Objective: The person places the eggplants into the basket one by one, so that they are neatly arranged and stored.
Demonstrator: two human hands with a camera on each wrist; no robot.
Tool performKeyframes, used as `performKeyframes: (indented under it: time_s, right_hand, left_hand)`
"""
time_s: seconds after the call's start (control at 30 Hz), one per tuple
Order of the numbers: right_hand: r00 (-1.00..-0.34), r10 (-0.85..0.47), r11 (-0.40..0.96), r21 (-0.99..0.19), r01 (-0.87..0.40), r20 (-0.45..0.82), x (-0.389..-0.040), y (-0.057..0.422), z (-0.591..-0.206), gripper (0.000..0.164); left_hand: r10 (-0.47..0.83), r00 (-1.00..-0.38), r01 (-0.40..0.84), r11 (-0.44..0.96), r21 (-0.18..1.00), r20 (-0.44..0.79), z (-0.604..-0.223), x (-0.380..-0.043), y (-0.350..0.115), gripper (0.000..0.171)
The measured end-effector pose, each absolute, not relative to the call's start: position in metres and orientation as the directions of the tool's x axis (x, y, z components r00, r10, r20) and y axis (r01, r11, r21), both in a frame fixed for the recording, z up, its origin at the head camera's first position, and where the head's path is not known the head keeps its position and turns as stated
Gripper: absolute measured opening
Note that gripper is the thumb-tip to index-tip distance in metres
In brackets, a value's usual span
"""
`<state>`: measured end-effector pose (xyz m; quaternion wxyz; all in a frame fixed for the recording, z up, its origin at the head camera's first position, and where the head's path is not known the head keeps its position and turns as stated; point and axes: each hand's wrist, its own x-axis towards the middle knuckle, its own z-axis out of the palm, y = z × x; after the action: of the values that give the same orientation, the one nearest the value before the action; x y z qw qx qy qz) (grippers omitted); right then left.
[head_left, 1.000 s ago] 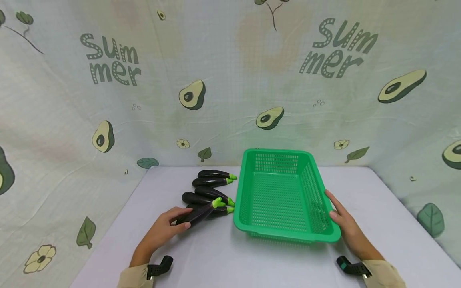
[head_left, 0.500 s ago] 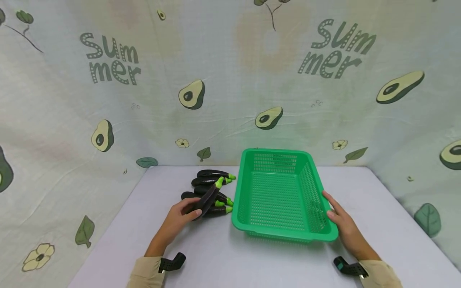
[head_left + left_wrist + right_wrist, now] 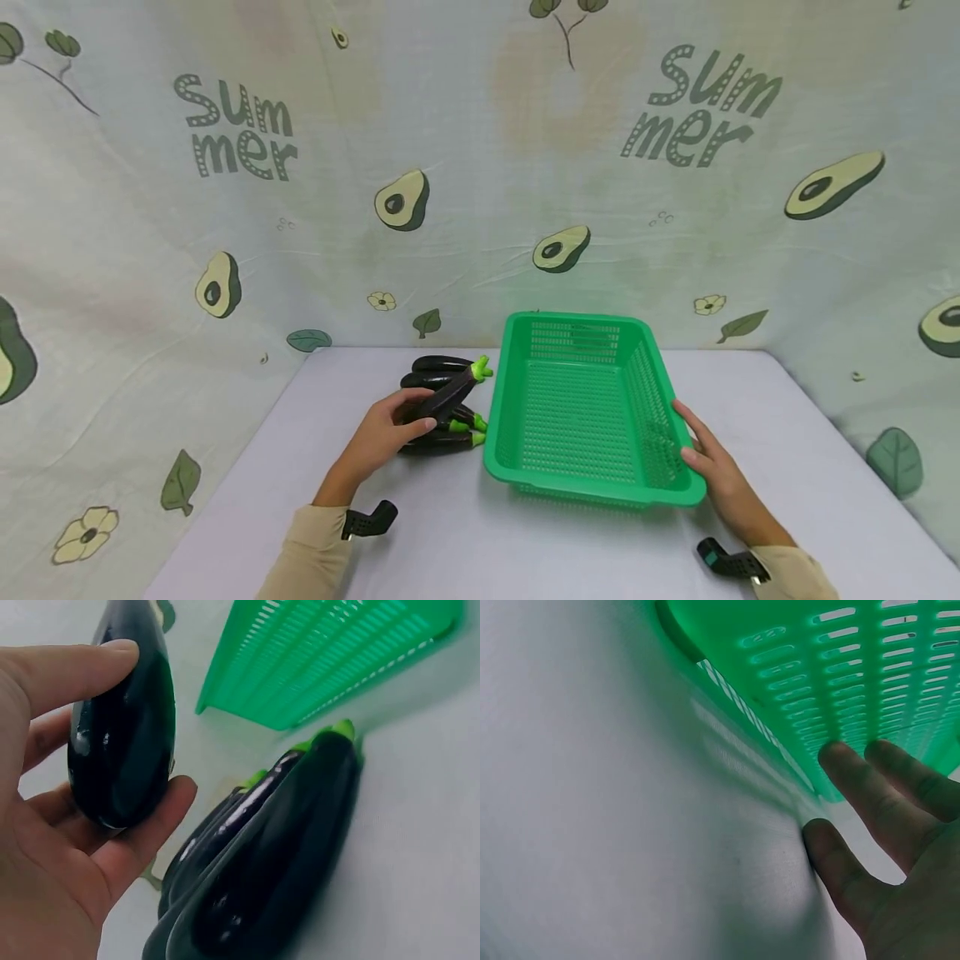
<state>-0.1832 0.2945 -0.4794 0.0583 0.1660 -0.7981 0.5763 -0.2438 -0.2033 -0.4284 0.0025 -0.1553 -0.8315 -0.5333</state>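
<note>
My left hand [image 3: 382,433] grips a glossy dark eggplant [image 3: 453,394] around its blunt end, thumb on one side and fingers on the other. Its green stem points up and right toward the basket. The left wrist view shows this held eggplant [image 3: 127,757] beside other eggplants [image 3: 277,847] lying on the table. Several eggplants [image 3: 442,443] lie in a loose group under and behind the left hand. On the right, my right hand [image 3: 726,479] touches the side of a green plastic basket [image 3: 573,486], its fingers extended against the slotted wall [image 3: 847,682].
White cloth [image 3: 450,533] covers the table. The basket's slotted floor [image 3: 577,417] shows bare. Behind stands a pale curtain [image 3: 480,167] printed with avocados and lettering. Black straps with camera mounts [image 3: 371,521] sit on both wrists.
My left hand has lifted an eggplant from the near side of the group and carried it up and to the right, over the others. The right hand and basket have stayed nearly still.
</note>
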Motion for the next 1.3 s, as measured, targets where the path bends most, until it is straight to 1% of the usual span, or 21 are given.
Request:
performKeyframes:
  time_s: [0.1,0.23,0.5,0.7,0.93,1.2,1.3]
  right_hand:
    - [-0.937,-0.187,0.273,-0.901,-0.337,0.294,-0.183,0.296,-0.480,0.060]
    - [-0.936,-0.199,0.268,-0.903,-0.336,0.290,-0.184,0.295,-0.481,0.061]
    - [-0.926,-0.217,0.247,-0.900,-0.359,0.310,-0.187,0.294,-0.482,0.062]
    - [-0.924,-0.216,0.258,-0.895,-0.365,0.315,-0.186,0.296,-0.481,0.062]
    - [-0.929,-0.212,0.271,-0.895,-0.354,0.304,-0.186,0.297,-0.480,0.062]
    - [-0.938,-0.194,0.306,-0.891,-0.336,0.287,-0.186,0.298,-0.483,0.062]
    - [-0.939,-0.190,0.303,-0.893,-0.333,0.286,-0.186,0.298,-0.485,0.062]
  left_hand:
    - [0.282,-0.945,0.262,0.344,0.902,0.167,-0.430,-0.248,-0.199,0.050]
    - [0.282,-0.946,0.250,0.322,0.913,0.160,-0.431,-0.251,-0.195,0.050]
    - [0.312,-0.934,0.282,0.348,0.894,0.173,-0.418,-0.262,-0.183,0.052]
    - [0.371,-0.913,0.311,0.356,0.881,0.172,-0.408,-0.272,-0.165,0.048]
    - [0.383,-0.907,0.309,0.321,0.895,0.175,-0.399,-0.281,-0.149,0.047]
    - [0.388,-0.900,0.322,0.276,0.906,0.201,-0.396,-0.291,-0.137,0.052]
    - [0.403,-0.894,0.326,0.283,0.902,0.197,-0.395,-0.293,-0.133,0.053]
